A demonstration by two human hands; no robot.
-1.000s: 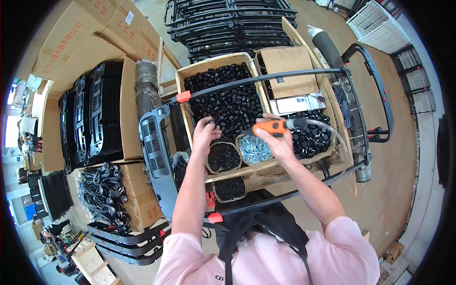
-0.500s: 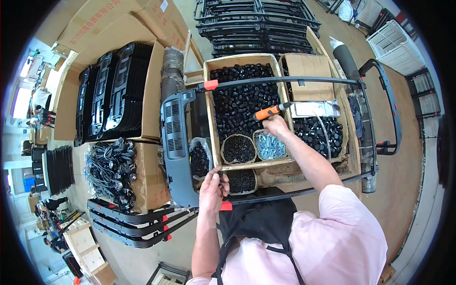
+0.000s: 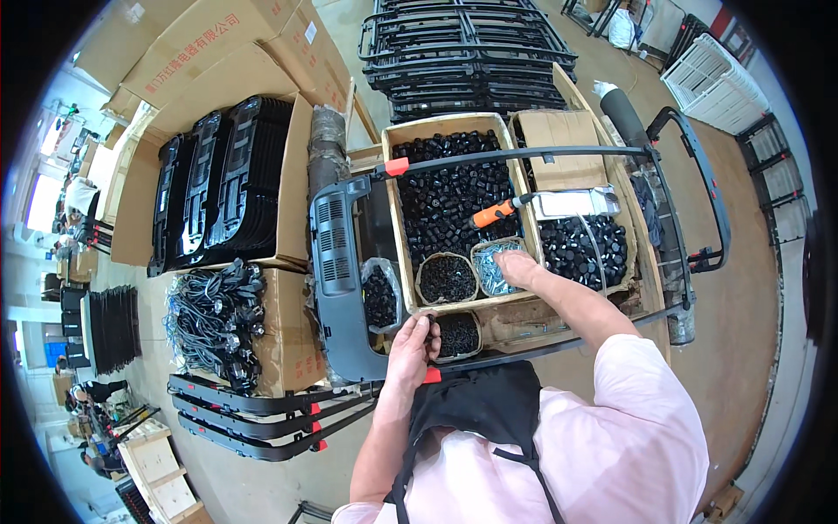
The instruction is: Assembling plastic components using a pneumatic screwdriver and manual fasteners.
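My right hand (image 3: 518, 270) reaches into a small basket of silvery screws (image 3: 491, 278); its fingertips are hidden against them. Just above the basket an orange power screwdriver (image 3: 496, 213) lies on black plastic caps (image 3: 449, 188), apart from my hand. My left hand (image 3: 410, 348) is closed at the lower left corner of a large black frame (image 3: 541, 349), beside its grey vented panel (image 3: 334, 249). Something small and dark shows at its fingers, too small to name. Near it are two containers of small black parts, one basket (image 3: 447, 278) inside the wooden tray and one below it (image 3: 457, 335).
The frame spans a wooden tray (image 3: 524, 175) holding a cardboard piece (image 3: 561, 134) and round black parts (image 3: 580, 249). Left stand a carton of black panels (image 3: 229, 179) and bundled cables (image 3: 218, 319). Stacked black frames (image 3: 467, 57) lie beyond; a padded post (image 3: 621, 113) is at right.
My right hand has moved from the orange screwdriver down into the screws, leaving the screwdriver lying on the black caps. My left hand stays at the frame's corner. The whole view has shifted slightly.
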